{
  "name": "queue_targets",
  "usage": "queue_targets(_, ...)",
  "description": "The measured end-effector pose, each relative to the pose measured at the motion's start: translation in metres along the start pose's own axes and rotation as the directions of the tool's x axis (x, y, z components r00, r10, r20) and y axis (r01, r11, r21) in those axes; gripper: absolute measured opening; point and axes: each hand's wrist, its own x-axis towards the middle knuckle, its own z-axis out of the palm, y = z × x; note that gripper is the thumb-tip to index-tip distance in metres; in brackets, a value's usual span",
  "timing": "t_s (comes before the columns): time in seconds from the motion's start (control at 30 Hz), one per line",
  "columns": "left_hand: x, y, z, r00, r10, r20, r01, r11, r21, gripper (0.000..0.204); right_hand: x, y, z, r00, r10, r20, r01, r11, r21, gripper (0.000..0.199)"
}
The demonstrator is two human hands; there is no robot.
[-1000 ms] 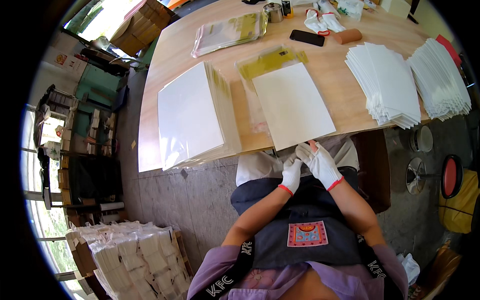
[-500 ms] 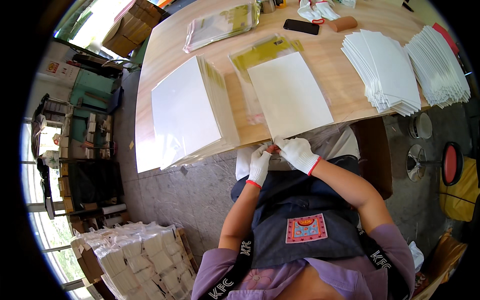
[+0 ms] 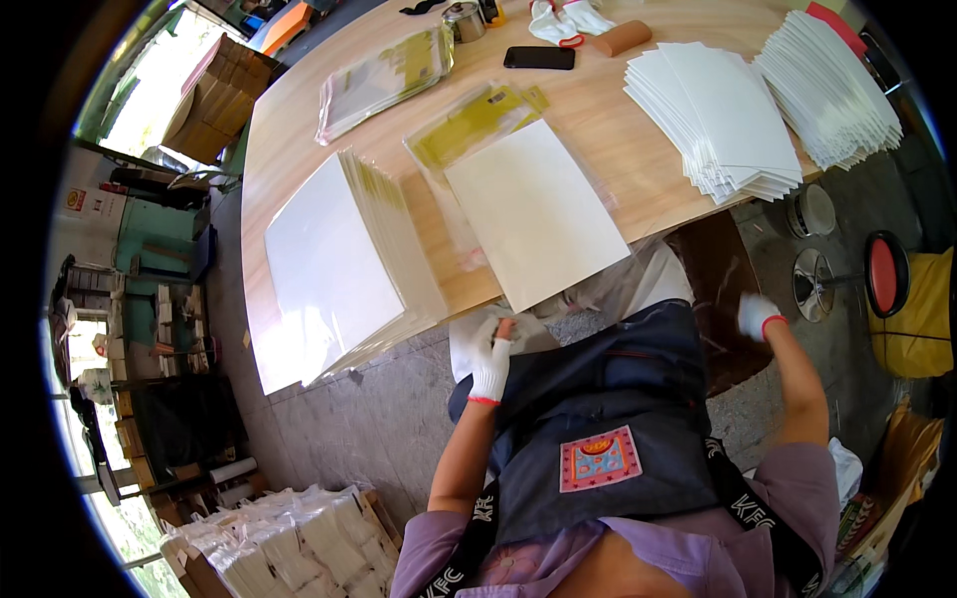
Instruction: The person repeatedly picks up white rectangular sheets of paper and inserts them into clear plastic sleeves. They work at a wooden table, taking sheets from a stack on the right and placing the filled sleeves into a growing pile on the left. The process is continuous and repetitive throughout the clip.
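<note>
The left hand (image 3: 490, 361), in a white glove with a red cuff, sits just below the near table edge, at about 7 o'clock from the white sheet (image 3: 535, 211). Its fingers are curled shut around a small crumpled white piece (image 3: 469, 339) held over the lap; what that piece is, I cannot tell. The right hand (image 3: 758, 315), gloved the same way, is out at 3 o'clock from the left one, well apart from it, beside the dark chair (image 3: 720, 289). Its fingers look loosely bunched together and appear to hold nothing, though it is small and not clear.

The white sheet lies flat on the wooden table (image 3: 618, 120), its long axis running from 11 o'clock to 5 o'clock, with the near corner hanging past the table edge toward the person. Its far end rests on a clear bag with a yellow card (image 3: 478, 120).

At 9 o'clock from the sheet lies a thick stack of bagged sheets (image 3: 334, 264). At 2 o'clock are two fanned piles of white sheets (image 3: 718, 115). A black phone (image 3: 538, 58) lies at 12 o'clock.

Half a second ago both hands met close together just under the table edge; now the right one has swung out to the side, while the left has stayed near the same spot.
</note>
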Motion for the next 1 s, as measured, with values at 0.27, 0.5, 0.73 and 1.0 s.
queue_targets(0.27,0.011,0.030,0.011,0.771,0.615,0.165,-0.553,0.518,0.652,0.026,-0.080,-0.146,-0.135,0.311,-0.469,-0.826,0.795,0.605,-0.044,0.038)
queue_targets(0.5,0.018,0.008,0.020,0.978,0.122,-0.168,-0.094,0.982,0.163,0.021,-0.054,-0.191,-0.158,0.334,-0.378,-0.863,0.844,0.528,0.095,0.022)
queue_targets(0.73,0.024,0.020,0.008,0.964,-0.186,-0.190,0.051,0.832,-0.553,0.043,-0.072,-0.205,-0.161,0.647,-0.118,-0.754,0.589,0.704,0.396,0.020)
queue_targets(1.0,-0.029,0.157,-0.075,0.965,0.110,-0.238,-0.143,0.981,-0.128,0.047,-0.088,-0.260,-0.171,0.729,-0.608,-0.316,0.136,-0.324,0.936,0.018)
